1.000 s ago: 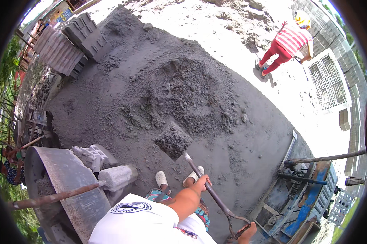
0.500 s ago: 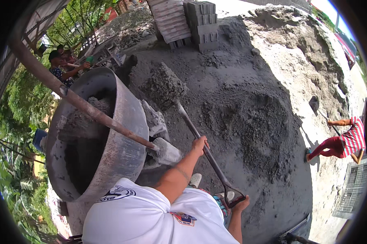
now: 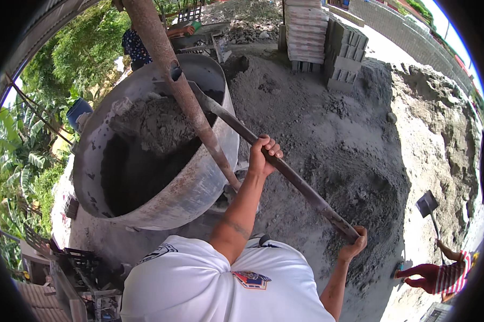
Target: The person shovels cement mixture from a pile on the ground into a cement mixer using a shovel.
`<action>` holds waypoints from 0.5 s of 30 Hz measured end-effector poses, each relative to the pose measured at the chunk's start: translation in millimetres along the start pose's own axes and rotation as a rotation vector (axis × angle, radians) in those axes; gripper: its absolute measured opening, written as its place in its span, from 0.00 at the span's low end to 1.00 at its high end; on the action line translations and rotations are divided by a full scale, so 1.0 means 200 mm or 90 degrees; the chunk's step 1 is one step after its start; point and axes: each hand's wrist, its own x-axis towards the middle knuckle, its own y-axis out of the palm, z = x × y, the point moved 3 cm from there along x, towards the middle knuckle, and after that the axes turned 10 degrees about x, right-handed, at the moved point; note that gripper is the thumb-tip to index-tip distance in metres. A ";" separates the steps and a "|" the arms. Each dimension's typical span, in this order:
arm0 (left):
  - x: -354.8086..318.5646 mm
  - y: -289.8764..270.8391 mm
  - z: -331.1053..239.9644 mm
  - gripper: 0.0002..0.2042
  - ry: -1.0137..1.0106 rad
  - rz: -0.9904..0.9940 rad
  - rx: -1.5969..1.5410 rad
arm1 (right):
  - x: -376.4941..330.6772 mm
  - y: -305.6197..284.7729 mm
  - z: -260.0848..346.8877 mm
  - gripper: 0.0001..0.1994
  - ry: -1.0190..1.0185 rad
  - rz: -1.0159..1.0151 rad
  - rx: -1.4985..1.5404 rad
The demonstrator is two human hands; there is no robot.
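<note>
My left hand point(image 3: 264, 154) is closed round the middle of a long dark shovel point(image 3: 304, 185). At the grip end my right hand point(image 3: 353, 244) is wrapped round the shovel's handle. The shovel slants up and left over the rim of a large round mixer drum point(image 3: 173, 205). Its blade is at the drum's mouth, partly hidden behind a rusty pipe point(image 3: 192, 104) that crosses the opening. Grey mix point(image 3: 155, 124) lies inside the drum, with a dark hollow below it.
A grey sand heap point(image 3: 368, 196) spreads right of the drum. Hollow blocks point(image 3: 345, 59) and stacked bags point(image 3: 305, 32) stand behind. At right, a person in stripes point(image 3: 452, 275) holds another shovel point(image 3: 427, 204). Someone in dark spotted clothing point(image 3: 136, 48) stands beyond the drum.
The shovel has swung left from over the sand, where its blade was heaped with grey mix, to the drum's mouth. Both hands have risen with it, and my view has turned left.
</note>
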 end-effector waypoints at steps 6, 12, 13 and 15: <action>0.03 0.56 0.20 0.04 -0.073 0.150 0.089 | -0.10 -0.28 0.07 0.33 0.074 -0.073 0.153; -0.05 1.05 0.55 0.09 -0.143 0.365 0.268 | -0.35 -0.57 -0.03 0.24 0.281 -0.243 0.372; -0.06 1.09 0.68 0.10 -0.188 0.410 0.259 | -0.41 -0.67 -0.05 0.24 0.273 -0.288 0.361; -0.12 1.17 0.93 0.12 -0.279 0.473 0.252 | -0.59 -0.79 -0.09 0.20 0.327 -0.324 0.505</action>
